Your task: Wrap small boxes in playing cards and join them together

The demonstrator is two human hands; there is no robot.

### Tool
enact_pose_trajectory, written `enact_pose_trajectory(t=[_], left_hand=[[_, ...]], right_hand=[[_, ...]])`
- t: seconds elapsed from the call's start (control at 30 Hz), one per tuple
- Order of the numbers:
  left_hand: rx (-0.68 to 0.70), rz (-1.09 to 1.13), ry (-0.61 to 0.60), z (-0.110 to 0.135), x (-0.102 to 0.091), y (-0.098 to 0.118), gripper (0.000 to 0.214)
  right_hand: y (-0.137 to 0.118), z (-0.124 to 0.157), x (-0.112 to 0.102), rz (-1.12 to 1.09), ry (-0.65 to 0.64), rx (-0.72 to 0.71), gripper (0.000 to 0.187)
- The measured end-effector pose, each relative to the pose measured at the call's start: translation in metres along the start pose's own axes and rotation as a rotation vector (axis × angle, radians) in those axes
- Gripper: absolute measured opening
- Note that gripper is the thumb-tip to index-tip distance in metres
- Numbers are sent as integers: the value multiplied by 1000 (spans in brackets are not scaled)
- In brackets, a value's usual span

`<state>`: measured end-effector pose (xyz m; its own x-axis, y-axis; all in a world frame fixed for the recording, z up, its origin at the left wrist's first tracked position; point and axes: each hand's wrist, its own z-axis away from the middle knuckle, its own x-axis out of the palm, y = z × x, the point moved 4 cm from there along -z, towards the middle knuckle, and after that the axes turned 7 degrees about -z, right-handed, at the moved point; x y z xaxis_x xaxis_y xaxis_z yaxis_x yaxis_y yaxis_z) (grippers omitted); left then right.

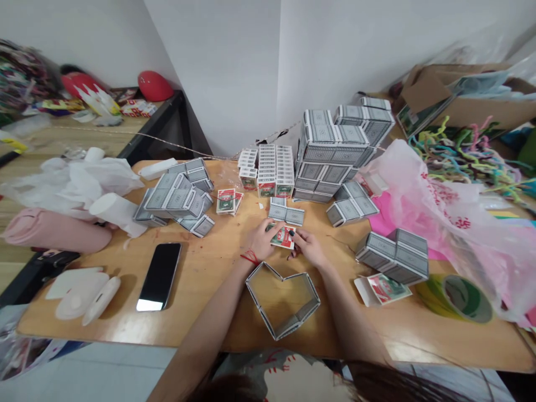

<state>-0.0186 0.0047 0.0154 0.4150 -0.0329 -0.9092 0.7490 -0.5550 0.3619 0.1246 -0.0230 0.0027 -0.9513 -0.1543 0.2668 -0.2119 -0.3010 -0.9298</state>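
Note:
Both my hands meet over a small pack of playing cards point(283, 237) with a red, green and white face, lying on the wooden table point(209, 290). My left hand point(263, 239) grips its left end, fingers curled; a red string circles that wrist. My right hand point(307, 245) pinches the pack's right end. Close in front of me stands a heart-shaped frame point(283, 299) made of grey card packs joined edge to edge. Just beyond my hands lie two grey packs point(286, 214) side by side.
Stacks of grey card boxes point(335, 153) rise at the back, with more in a loose heap point(178, 195) at left and a block point(393, 255) at right. A black phone point(159, 276), white tissue point(79, 178), pink plastic bag point(444, 218), tape roll point(458, 297) and open carton point(383, 288) surround them.

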Motion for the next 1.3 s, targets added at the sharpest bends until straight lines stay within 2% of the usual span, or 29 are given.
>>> enact_pose_trajectory(t=[0.2, 0.87, 1.07, 1.3], left_hand=[[7, -48, -17, 0, -1, 0, 57], [-10, 95, -3, -4, -4, -2, 51], [-88, 96, 16, -4, -4, -5, 58], [-142, 54, 72, -3, -4, -9, 55]], right_hand=[[-1, 0, -1, 33, -8, 4, 37], [-1, 0, 1, 45, -22, -25, 33], [0, 1, 0, 14, 20, -15, 36], [-2, 2, -1, -100, -31, 8, 32]])
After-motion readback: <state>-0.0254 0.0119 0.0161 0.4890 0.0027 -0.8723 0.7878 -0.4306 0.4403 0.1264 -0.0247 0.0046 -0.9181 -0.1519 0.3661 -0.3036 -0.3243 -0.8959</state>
